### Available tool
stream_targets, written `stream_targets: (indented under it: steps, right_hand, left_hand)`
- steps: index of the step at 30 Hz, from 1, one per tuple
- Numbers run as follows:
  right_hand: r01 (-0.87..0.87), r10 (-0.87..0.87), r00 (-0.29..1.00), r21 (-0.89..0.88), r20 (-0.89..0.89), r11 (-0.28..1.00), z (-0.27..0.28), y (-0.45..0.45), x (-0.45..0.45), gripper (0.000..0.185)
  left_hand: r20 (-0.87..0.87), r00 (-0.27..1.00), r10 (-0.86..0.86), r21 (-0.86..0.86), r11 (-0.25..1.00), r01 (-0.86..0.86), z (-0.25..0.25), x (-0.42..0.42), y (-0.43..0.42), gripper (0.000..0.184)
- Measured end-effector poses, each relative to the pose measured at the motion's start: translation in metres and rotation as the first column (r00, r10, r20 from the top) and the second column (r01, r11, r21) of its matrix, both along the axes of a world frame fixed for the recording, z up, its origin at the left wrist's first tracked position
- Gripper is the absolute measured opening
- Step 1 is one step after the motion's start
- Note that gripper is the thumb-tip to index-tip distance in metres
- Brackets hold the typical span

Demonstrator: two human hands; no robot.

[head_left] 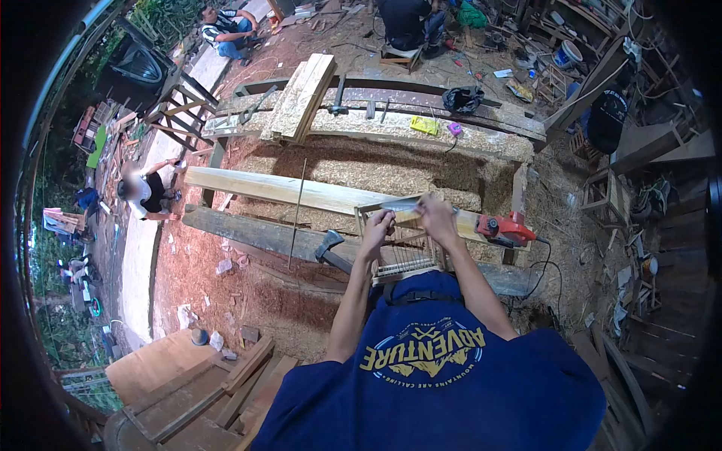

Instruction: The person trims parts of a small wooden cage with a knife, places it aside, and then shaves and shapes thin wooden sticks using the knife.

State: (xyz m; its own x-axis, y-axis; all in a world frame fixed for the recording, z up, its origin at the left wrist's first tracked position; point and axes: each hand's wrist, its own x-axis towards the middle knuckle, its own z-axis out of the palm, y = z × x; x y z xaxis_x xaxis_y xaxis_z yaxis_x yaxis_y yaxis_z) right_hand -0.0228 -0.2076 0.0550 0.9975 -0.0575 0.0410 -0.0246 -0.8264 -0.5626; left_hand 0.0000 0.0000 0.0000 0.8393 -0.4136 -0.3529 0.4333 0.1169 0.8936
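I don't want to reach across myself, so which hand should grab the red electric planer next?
Your right hand, I'd say. The red electric planer sits just to its right, while your left hand is farther away and would likely cross over.

Both forearms stretched forward from the torso, left hand (pixel 379 228) and right hand (pixel 436 216) close together, fingers curled.

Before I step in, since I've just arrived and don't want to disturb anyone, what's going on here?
The person's left hand and right hand are close together at the top of a small barred wooden frame; what the fingers pinch is too small to tell. A red power tool sits at the right end of a long pale plank, and an axe-like tool lies on the darker beam. Another person is near the plank's left end.
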Motion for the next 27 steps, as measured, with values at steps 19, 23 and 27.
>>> stream_targets:
  steps: [19, 23, 27]
  right_hand:
    - [-0.232, 0.222, 0.971, 0.118, 0.094, 0.966, 0.014, 0.029, 0.0, 0.023]
    - [-0.259, 0.247, 0.964, 0.134, 0.101, 0.957, 0.004, 0.03, -0.001, 0.023]
    - [-0.25, 0.239, 0.967, 0.159, 0.084, 0.955, 0.003, 0.029, -0.001, 0.025]
  left_hand:
    - [0.302, 0.918, 0.257, 0.128, 0.943, -0.306, 0.007, -0.018, -0.014, 0.018]
    - [0.415, 0.877, 0.242, 0.255, 0.894, -0.368, 0.003, -0.02, -0.015, 0.021]
    - [0.347, 0.903, 0.254, 0.297, 0.883, -0.362, 0.024, -0.024, -0.02, 0.022]
